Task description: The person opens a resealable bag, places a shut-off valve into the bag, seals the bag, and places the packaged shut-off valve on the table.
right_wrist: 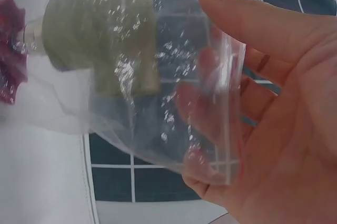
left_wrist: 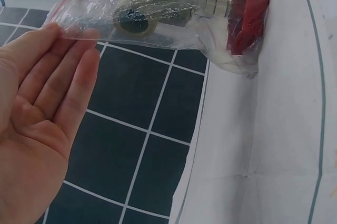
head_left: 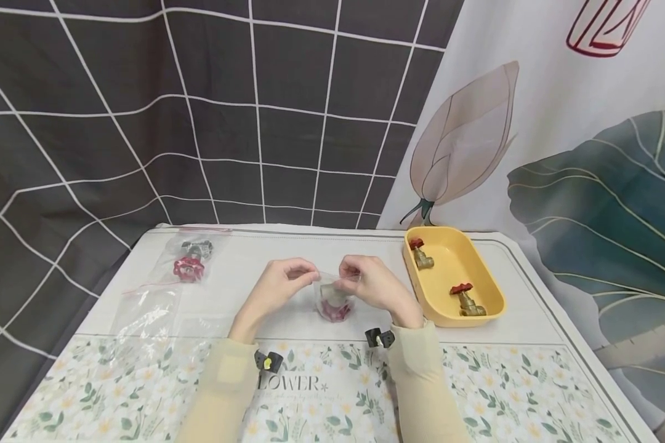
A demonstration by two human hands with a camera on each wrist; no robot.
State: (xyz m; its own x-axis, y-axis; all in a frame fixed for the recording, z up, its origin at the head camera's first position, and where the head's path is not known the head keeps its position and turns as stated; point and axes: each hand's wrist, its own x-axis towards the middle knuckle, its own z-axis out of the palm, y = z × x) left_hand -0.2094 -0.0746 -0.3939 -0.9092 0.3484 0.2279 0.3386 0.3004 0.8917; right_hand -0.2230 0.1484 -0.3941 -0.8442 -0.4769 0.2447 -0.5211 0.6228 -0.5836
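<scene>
Red-wheeled valve (right_wrist: 100, 34) in plastic bag (right_wrist: 163, 121), below left hand (head_left: 279, 284) and right hand (head_left: 378, 283), both pinching top edge.

Four valves (head_left: 468, 303) in all — two in the one tray (head_left: 482, 261), one in a middle bag (right_wrist: 171, 58), one in a second bag (head_left: 169, 253). At least three bags, counting a flat bag (head_left: 146, 312); the clear film makes any further count uncertain. Two wrist cameras (head_left: 386, 338), two sleeves (head_left: 429, 394), two curtains (head_left: 288, 135) — and one table (head_left: 244, 243).
</scene>
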